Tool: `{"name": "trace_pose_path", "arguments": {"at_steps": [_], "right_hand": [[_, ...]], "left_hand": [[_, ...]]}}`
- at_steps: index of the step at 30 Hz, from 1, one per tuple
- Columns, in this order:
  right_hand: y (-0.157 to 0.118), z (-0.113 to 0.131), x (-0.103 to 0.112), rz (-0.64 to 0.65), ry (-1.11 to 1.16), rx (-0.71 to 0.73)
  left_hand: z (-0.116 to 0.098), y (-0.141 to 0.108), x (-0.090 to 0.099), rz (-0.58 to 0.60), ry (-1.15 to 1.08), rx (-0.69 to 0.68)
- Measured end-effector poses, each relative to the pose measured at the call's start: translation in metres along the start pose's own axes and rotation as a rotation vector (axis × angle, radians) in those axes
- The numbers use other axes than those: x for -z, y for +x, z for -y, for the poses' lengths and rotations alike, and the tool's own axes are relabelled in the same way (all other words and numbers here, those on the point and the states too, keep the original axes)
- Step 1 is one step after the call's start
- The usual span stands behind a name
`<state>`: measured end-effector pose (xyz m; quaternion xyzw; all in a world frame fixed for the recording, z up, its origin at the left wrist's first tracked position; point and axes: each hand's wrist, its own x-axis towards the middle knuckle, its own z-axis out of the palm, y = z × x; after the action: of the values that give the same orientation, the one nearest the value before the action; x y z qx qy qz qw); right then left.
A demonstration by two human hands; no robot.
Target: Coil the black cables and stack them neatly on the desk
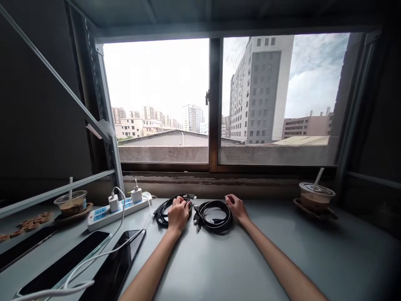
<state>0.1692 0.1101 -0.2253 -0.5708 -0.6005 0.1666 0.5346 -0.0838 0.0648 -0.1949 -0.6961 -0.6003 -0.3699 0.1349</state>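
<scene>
Two coils of black cable lie side by side on the grey table. My left hand [178,215] rests over the left cable coil [161,214], its fingers curled down on the loops and hiding part of them. A connector sticks out past the far side of that coil. The right cable coil [216,229] lies flat, with plugs at its left side and another plug inside the ring. At its right edge is my right hand [236,207], with the fingers bent together; whether they hold anything is hidden.
A white power strip [117,213] with two chargers stands on the left, white cords trailing forward over dark phones or tablets [117,263]. Lidded drink cups [316,197] sit on coasters at both sides. A metal shelf frame [108,104] surrounds the window.
</scene>
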Motion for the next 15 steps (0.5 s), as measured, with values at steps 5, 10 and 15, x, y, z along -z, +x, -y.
{"name": "trace_pose_path", "arguments": {"at_steps": [5, 10, 15], "right_hand": [[0.011, -0.014, 0.001, -0.130, 0.124, -0.108], [0.014, -0.017, 0.001, -0.189, 0.233, -0.188], [0.014, -0.015, 0.001, -0.213, 0.279, -0.246]], "left_hand": [[-0.001, 0.008, 0.007, -0.292, -0.164, 0.164], [-0.003, 0.018, 0.025, -0.480, -0.376, 0.198], [-0.024, 0.044, 0.051, -0.575, -0.571, 0.184]]}}
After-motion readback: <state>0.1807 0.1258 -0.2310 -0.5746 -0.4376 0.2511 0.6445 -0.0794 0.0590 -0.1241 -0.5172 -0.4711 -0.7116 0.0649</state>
